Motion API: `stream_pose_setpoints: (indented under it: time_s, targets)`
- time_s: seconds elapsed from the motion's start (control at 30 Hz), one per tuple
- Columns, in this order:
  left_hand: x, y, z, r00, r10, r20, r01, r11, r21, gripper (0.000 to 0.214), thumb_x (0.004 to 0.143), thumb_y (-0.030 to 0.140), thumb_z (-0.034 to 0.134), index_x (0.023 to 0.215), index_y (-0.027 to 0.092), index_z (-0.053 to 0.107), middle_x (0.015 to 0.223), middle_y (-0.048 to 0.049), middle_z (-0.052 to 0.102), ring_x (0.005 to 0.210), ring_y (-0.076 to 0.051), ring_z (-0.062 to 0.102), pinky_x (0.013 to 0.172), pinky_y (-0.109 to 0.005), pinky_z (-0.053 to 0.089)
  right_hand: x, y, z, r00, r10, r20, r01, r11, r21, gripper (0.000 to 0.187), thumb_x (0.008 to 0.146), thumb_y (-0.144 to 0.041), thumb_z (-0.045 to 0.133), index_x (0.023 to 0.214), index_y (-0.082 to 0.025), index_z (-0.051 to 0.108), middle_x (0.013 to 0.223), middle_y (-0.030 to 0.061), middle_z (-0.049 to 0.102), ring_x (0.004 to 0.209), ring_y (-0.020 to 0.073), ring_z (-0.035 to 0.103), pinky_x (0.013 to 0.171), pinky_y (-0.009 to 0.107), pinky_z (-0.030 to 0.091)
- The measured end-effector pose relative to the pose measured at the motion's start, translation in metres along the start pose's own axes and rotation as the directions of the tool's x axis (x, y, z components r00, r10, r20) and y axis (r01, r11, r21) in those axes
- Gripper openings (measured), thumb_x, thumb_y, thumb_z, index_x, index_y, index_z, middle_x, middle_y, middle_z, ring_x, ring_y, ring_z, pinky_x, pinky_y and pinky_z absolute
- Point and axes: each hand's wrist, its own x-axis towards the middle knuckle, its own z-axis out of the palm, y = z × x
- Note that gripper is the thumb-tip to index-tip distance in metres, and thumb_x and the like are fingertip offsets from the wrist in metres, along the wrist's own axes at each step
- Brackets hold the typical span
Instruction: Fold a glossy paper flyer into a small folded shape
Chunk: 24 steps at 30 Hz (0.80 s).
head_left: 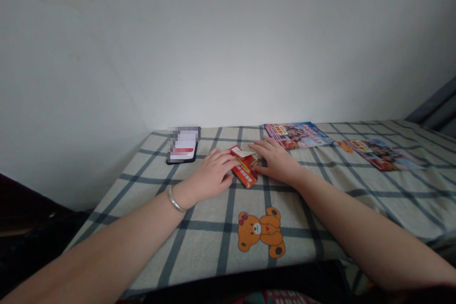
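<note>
The folded red paper [245, 175] lies on the checked surface [199, 247], right between the person's two hands. The left hand [213, 175] is loosely spread, its fingertips resting on the paper's left edge. Over on the other side, the right hand [276, 159] is spread too, fingers by the pale flap, thumb at the right edge. I see a phone [184, 147] just beyond the left hand.

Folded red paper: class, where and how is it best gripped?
Pinch the folded red paper by its near end, probably coming from the near side: it lies nearly flat, and that end is uncovered while left hand and right hand flank the rest.
</note>
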Motion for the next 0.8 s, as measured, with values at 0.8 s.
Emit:
stream_pose_setpoints:
  time_s: [0.8]
  targets:
    - [-0.0014,0.0009,0.0020,0.995,-0.096,0.007,0.096,0.995,0.041,0.039,0.089,0.022,0.051,0.128,0.017,0.048,0.131,-0.0109,0.056,0.123,-0.026,0.051,0.114,-0.052,0.027,0.0007,-0.0021,-0.0005,0.984,-0.133,0.116,0.101,0.963,0.250,0.060,0.080,-0.033,0.070,0.135,-0.014,0.053,0.140,0.0168,0.052,0.132,0.0287,0.045,0.112,0.048,0.035]
